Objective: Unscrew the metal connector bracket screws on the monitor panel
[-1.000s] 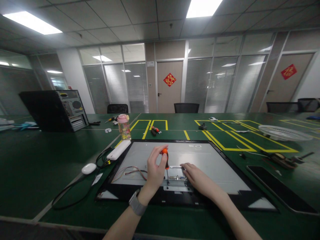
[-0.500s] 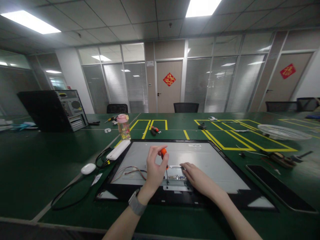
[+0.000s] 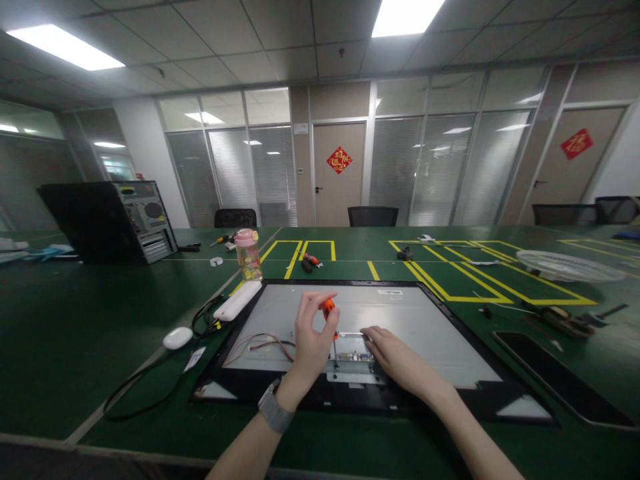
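Note:
My left hand (image 3: 313,343), with a watch on its wrist, is closed round the orange handle of a screwdriver (image 3: 329,309). The screwdriver stands nearly upright, its shaft running down to the left side of a metal bracket (image 3: 355,377) that carries a small circuit board (image 3: 356,357) with connectors. Fingers extended, my right hand (image 3: 393,353) lies against the bracket's right edge and presses on it. Both hands are over the back of a flat display panel (image 3: 425,327) with a black frame. Thin wires (image 3: 270,341) lie on the panel left of the bracket.
To the left are a white power strip (image 3: 240,301), a black cable, a white mouse (image 3: 177,338), a bottle (image 3: 249,257) and an open computer case (image 3: 107,223). On the right lie a dark slab with rounded corners (image 3: 560,377) and calipers (image 3: 565,320). Pliers (image 3: 309,262) lie beyond the panel.
The screwdriver handle has turned slightly in my left hand, with its tip staying at the bracket. My right hand holds its place.

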`<state>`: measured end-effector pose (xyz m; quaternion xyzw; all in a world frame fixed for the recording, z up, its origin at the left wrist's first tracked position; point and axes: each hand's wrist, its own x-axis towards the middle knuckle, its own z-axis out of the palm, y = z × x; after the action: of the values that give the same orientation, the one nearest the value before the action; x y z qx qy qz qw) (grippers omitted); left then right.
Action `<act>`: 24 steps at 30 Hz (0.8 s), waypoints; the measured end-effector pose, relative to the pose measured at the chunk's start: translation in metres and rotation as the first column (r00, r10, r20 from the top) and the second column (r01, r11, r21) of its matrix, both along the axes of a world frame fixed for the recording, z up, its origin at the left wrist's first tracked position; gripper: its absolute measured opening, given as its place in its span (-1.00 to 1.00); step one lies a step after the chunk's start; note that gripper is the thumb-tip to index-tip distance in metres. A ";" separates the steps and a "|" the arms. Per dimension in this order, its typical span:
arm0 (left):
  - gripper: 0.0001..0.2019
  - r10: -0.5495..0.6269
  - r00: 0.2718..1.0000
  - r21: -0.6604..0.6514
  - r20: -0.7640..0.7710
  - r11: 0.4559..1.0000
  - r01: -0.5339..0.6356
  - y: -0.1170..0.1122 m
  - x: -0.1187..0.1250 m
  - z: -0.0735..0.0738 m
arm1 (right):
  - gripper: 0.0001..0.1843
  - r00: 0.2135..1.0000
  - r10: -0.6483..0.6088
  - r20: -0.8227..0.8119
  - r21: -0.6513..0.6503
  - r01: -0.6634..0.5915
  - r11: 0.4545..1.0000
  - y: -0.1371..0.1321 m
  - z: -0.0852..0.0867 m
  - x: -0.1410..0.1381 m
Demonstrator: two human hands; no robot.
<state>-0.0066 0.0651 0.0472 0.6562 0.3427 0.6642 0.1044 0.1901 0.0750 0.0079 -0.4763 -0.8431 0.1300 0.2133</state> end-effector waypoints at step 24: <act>-0.74 -0.041 0.999 -0.060 0.002 0.997 0.041 0.002 0.000 -0.001 | -0.62 1.000 0.000 -0.006 -0.008 0.000 1.000 -0.005 0.006 0.000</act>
<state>-0.0070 0.0674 0.0459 0.6593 0.3487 0.6517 0.1379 0.1898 0.0700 0.0142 -0.4769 -0.8418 0.1345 0.2140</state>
